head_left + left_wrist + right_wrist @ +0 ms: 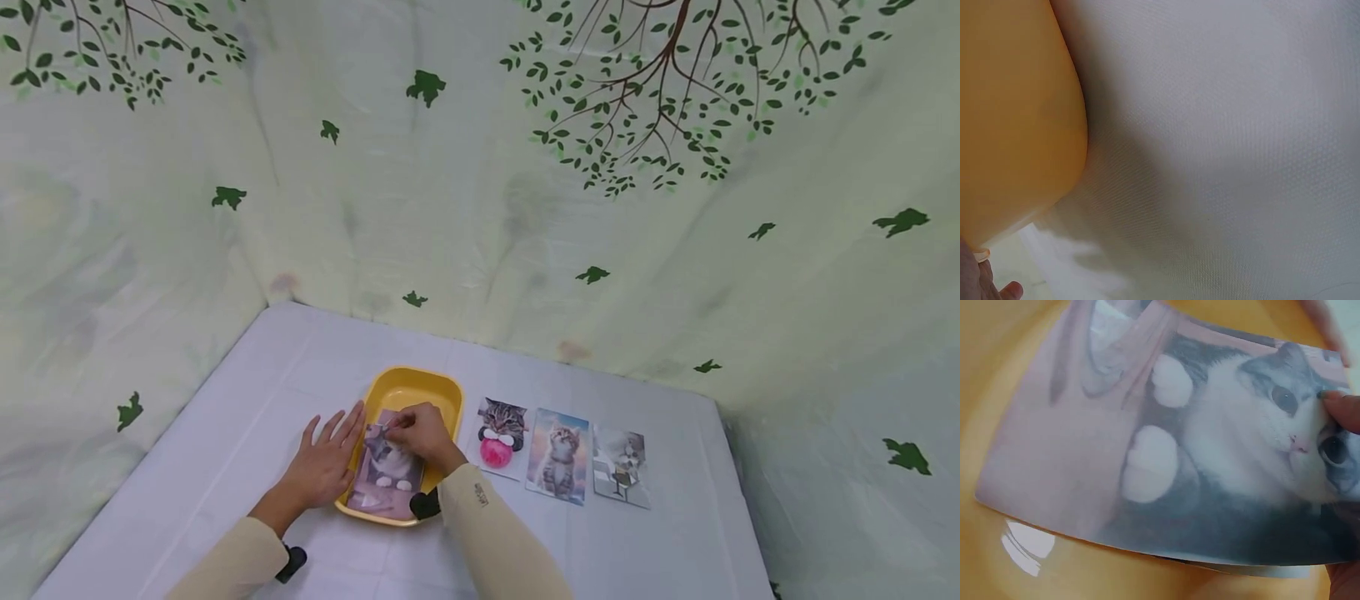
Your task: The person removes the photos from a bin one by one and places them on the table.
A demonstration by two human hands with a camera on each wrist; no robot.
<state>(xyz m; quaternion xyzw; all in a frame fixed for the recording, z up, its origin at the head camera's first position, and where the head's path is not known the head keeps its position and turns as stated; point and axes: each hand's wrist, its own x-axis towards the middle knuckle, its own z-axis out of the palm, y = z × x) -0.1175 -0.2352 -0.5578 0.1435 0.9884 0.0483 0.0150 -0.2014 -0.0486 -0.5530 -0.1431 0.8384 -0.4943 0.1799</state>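
Note:
My right hand [423, 432] is over a yellow tray [408, 377] and pinches a cat photo card [390, 482]. In the right wrist view, the thumb presses on the face of this card [1154, 450], which shows a grey-and-white cat with white paws. The card bows upward, and the edge of at least one more card [1282, 571] peeks out below it. My left hand [322, 467] rests at the tray's left rim with its fingers straight. The left wrist view catches the tray's outer wall [1016, 119] and a bit of the hand [985, 281].
Right of the tray, three cards lie in a row on the white table [675, 550]: a tabby with a pink ball [501, 437], a kitten on pastel [558, 457], and a greyish picture [621, 467]. A leaf-printed curtain [465, 208] encloses the table's back and sides.

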